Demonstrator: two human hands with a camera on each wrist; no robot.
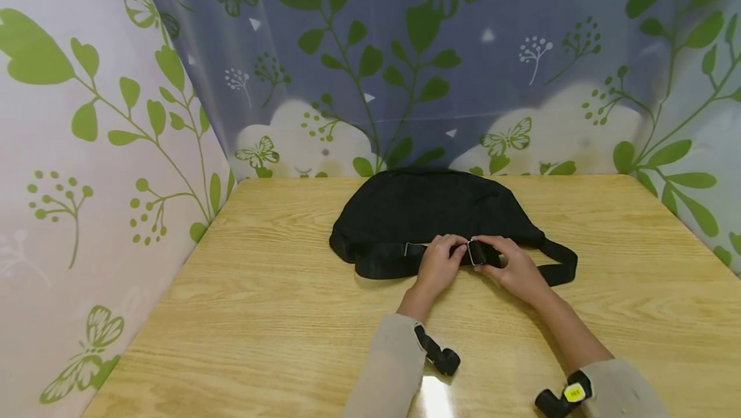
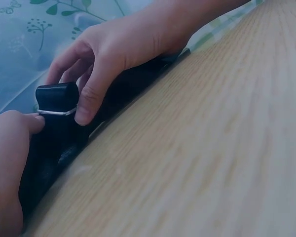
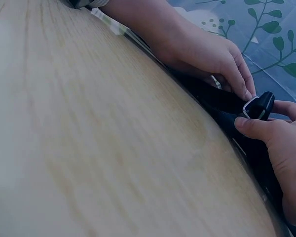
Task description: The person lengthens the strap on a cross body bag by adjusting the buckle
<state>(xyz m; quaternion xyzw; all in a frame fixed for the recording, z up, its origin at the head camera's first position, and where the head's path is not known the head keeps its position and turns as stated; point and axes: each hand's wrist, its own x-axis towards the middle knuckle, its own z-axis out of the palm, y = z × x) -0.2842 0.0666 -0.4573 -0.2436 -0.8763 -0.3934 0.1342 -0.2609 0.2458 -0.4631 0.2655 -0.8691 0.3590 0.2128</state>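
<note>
A black fabric waist bag (image 1: 428,202) lies on the table with its strap (image 1: 382,262) along the near side. On that strap sits a silver metal slider buckle (image 1: 471,253), and a loop of webbing (image 2: 56,96) bulges up through it. My left hand (image 1: 442,267) pinches the strap just left of the buckle. From the other side, my right hand (image 1: 515,269) grips the buckle's edge between thumb and fingers, as the right wrist view also shows. A second metal ring (image 1: 407,249) is on the strap farther left. The bag's underside is hidden.
The wood-grain table (image 1: 260,315) extends around the bag on all sides. Behind it hangs a blue curtain (image 1: 347,83) printed with leaves and butterflies, and a pale printed sheet (image 1: 104,167) borders the left. Black wrist straps (image 1: 442,357) hang from both sleeves.
</note>
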